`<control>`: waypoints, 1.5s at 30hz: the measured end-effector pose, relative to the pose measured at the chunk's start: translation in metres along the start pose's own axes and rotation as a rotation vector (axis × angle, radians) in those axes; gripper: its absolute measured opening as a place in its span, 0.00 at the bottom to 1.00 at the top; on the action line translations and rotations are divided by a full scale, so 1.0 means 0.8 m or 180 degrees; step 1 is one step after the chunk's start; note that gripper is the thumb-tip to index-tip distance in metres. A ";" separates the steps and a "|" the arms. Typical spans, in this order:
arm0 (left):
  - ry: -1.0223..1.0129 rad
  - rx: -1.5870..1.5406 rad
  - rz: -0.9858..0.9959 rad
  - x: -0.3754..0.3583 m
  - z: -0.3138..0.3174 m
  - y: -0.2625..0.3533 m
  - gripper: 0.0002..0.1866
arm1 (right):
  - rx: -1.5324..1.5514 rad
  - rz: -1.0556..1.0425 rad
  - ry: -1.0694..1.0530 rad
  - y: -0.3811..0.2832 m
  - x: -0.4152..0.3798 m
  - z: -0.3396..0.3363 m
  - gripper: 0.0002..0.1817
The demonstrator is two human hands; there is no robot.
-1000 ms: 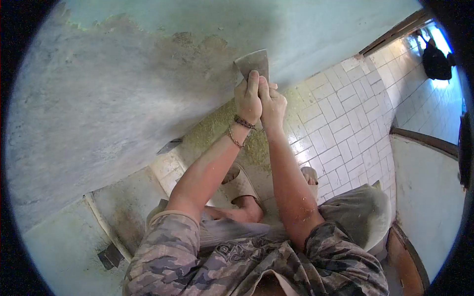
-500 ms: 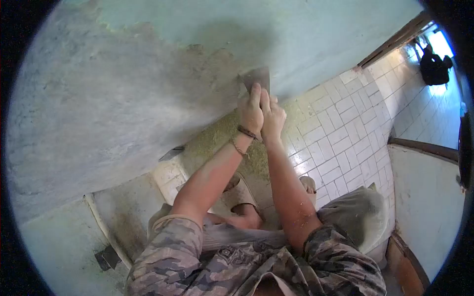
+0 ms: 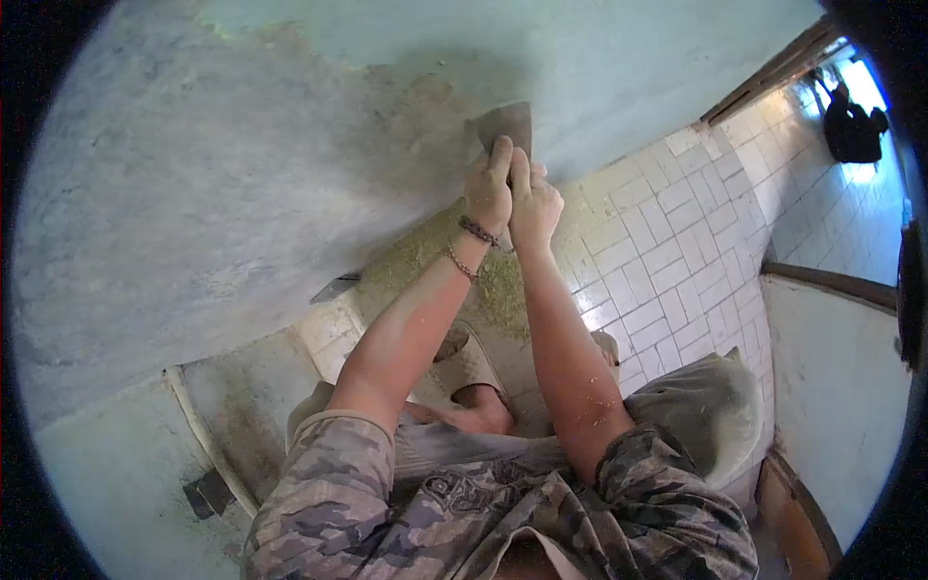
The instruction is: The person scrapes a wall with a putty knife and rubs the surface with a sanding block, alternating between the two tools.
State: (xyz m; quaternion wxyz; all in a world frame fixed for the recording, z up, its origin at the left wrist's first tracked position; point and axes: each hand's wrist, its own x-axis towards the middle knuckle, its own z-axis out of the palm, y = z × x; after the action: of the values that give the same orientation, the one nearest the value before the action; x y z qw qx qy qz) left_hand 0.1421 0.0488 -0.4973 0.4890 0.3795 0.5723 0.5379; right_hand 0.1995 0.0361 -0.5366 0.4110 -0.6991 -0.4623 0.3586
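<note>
Both of my hands are closed around a scraper [image 3: 507, 121], its broad dark blade held at the wall [image 3: 251, 184]. My left hand [image 3: 489, 195] grips it with the thumb stretched up along the tool near the blade. Pressed alongside, my right hand [image 3: 536, 209] is wrapped round the same handle, which the fingers mostly hide. Left of the blade the wall is grey, rough and patchy; above and to the right it keeps a pale green coat. A ragged line divides the two surfaces.
Greenish scrapings [image 3: 425, 266] lie along the wall's foot on white floor tiles [image 3: 667, 256]. A dark flat piece [image 3: 335, 288] rests by the wall. My sandalled foot [image 3: 474, 367] is below. At left runs a pipe [image 3: 208, 435]; a dark object [image 3: 853, 130] stands beyond the doorway.
Both hands and the scraper have moved a little farther up the wall, away from my body. My grip looks the same.
</note>
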 end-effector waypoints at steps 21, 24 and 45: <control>0.0466 0.1688 0.1266 0.001 -0.022 0.077 0.24 | -0.0017 -0.1566 0.0369 -0.090 -0.005 -0.020 0.23; 0.0761 0.0782 0.0993 -0.012 -0.001 0.080 0.26 | 0.0733 0.0075 -0.0204 -0.087 -0.007 -0.030 0.23; -0.0012 -0.0501 0.0720 -0.008 0.001 0.135 0.25 | 0.1950 0.0078 -0.2174 -0.100 0.012 -0.105 0.23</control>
State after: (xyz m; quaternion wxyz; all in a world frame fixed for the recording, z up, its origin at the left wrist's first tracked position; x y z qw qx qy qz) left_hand 0.1344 0.0569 -0.3893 0.4545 0.4031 0.4809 0.6322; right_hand 0.2490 0.0436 -0.4315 0.4185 -0.3926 -0.4357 0.6935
